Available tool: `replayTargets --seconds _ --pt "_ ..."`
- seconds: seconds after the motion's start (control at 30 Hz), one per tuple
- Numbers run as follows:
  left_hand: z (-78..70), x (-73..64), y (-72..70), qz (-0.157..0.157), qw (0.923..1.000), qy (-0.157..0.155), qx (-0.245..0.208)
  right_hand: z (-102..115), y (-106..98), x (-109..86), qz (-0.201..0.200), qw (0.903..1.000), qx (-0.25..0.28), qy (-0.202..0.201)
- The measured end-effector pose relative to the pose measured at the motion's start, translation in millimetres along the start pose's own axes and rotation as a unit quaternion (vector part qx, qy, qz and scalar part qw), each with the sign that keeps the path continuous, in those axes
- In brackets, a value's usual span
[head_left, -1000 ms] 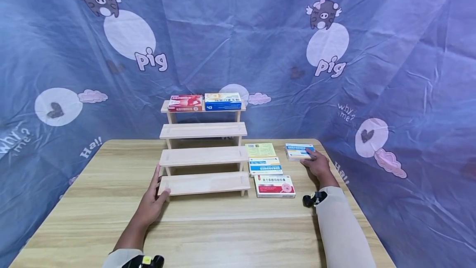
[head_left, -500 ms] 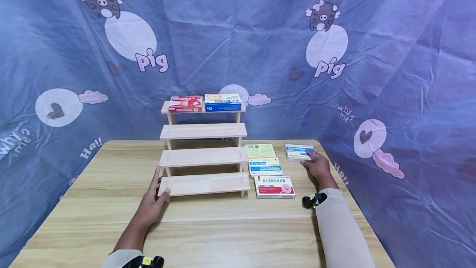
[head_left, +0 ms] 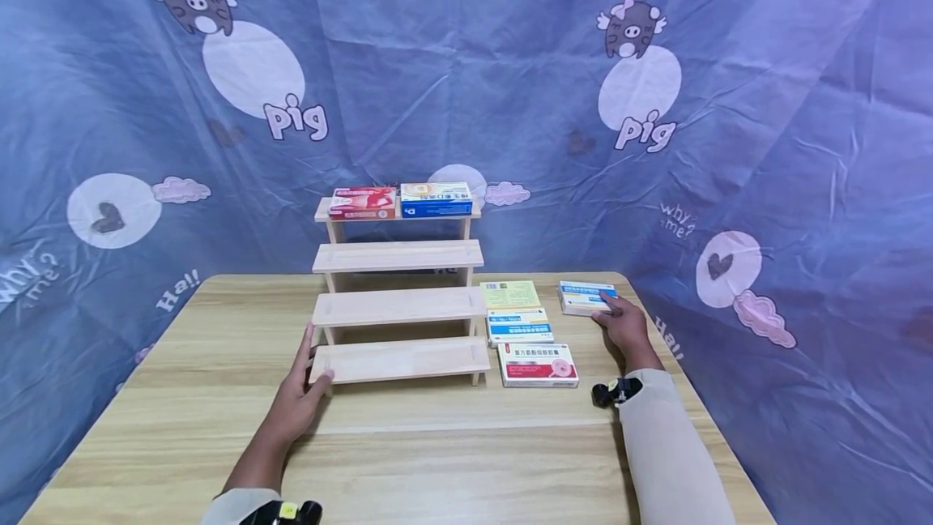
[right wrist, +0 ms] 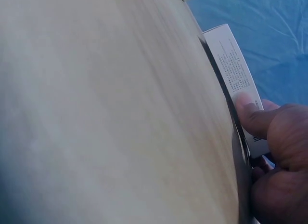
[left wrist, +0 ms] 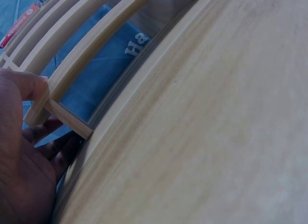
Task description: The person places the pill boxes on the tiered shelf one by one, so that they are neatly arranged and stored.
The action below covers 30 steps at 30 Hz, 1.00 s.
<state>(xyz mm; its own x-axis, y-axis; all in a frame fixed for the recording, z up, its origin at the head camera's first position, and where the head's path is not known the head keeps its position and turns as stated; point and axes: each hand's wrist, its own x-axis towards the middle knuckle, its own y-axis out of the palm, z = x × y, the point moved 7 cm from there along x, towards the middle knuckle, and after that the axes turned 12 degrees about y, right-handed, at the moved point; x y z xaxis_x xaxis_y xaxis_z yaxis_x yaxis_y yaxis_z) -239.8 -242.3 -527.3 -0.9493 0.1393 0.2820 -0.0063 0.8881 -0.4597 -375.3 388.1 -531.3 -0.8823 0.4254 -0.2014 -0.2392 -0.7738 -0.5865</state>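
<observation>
My left hand holds the left end of the wooden stepped display rack, thumb over the bottom tier's end. The left wrist view shows its other fingers behind the rack's leg. At the table's far right, my right hand grips a blue-and-white medicine box by its right end. The thumb presses the box's white printed side in the right wrist view. A red medicine box and a blue-and-yellow vitamin D box lie side by side on the rack's top tier.
Right of the rack, a green-yellow box, another blue-and-white medicine box and a red-and-white medicine box lie in a column on the wooden table. A blue printed curtain hangs behind and along the sides.
</observation>
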Motion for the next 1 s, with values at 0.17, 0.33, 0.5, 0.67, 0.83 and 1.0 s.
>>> replayTargets --seconds 0.17,0.33,0.5,0.67,0.83,1.0 --pt "-0.7 -0.1 -0.6 0.002 1.0 0.002 -0.002 -1.3 -0.9 -1.9 -0.002 0.9999 0.014 -0.009" --pt "-1.9 0.0 -1.6 0.004 1.0 0.003 0.0 -4.1 -0.2 -2.5 -0.001 0.9998 0.018 -0.011" --pt "-1.8 -0.3 -1.2 0.005 1.0 0.0 0.0 -5.8 -0.1 -2.0 -0.011 0.9994 0.031 -0.011" --pt "-0.9 -0.7 -0.4 0.005 1.0 -0.002 0.006 -7.1 0.4 -3.5 -0.018 0.9988 0.044 0.004" --pt "-2.0 0.1 -0.4 0.007 0.9999 -0.004 0.009 -4.5 -2.2 -6.7 -0.025 0.9957 0.088 0.014" --pt "-1.8 1.0 0.9 0.011 0.9998 -0.014 0.006 0.4 -3.9 -6.7 -0.035 0.993 0.113 0.007"
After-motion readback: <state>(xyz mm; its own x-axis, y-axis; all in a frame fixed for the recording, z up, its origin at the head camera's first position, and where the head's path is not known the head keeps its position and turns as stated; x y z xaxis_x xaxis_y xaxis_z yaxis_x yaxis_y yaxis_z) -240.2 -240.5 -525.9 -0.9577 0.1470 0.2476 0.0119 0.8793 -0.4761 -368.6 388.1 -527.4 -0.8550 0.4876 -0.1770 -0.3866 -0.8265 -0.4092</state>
